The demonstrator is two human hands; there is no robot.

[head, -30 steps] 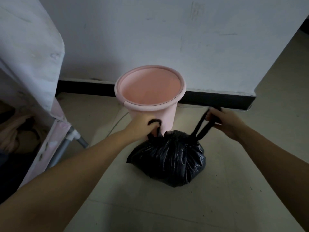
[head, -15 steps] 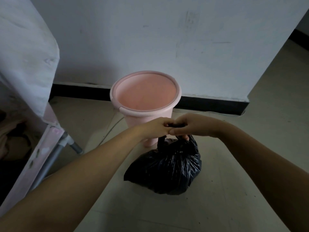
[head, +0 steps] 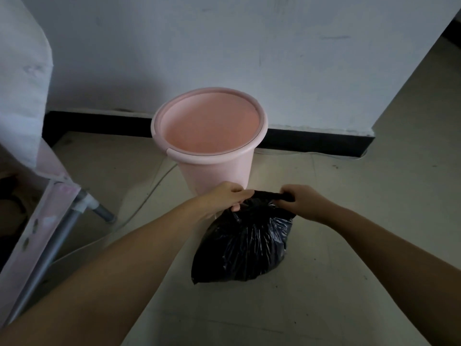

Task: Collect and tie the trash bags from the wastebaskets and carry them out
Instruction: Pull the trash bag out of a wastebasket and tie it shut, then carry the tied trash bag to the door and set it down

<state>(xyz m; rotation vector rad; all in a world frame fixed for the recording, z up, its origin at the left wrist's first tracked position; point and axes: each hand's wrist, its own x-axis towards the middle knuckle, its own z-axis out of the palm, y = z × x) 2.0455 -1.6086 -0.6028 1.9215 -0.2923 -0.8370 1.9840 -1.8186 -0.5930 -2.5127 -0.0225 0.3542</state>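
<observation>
A: From the head camera, what do we have in hand?

B: Our left hand (head: 228, 197) is clenched on one twisted end of the black trash bag (head: 245, 242), and our right hand (head: 303, 201) grips the other end; both pull at the bag's top.

A: Where does the bag sit?

B: On the floor (head: 349, 245), hanging just below both hands. The pink wastebasket (head: 209, 136) stands upright just beyond the left hand, liner out, against the white wall (head: 249, 58). Off to the left of the left hand we see a pink-draped frame with a grey metal leg (head: 50, 248).
</observation>
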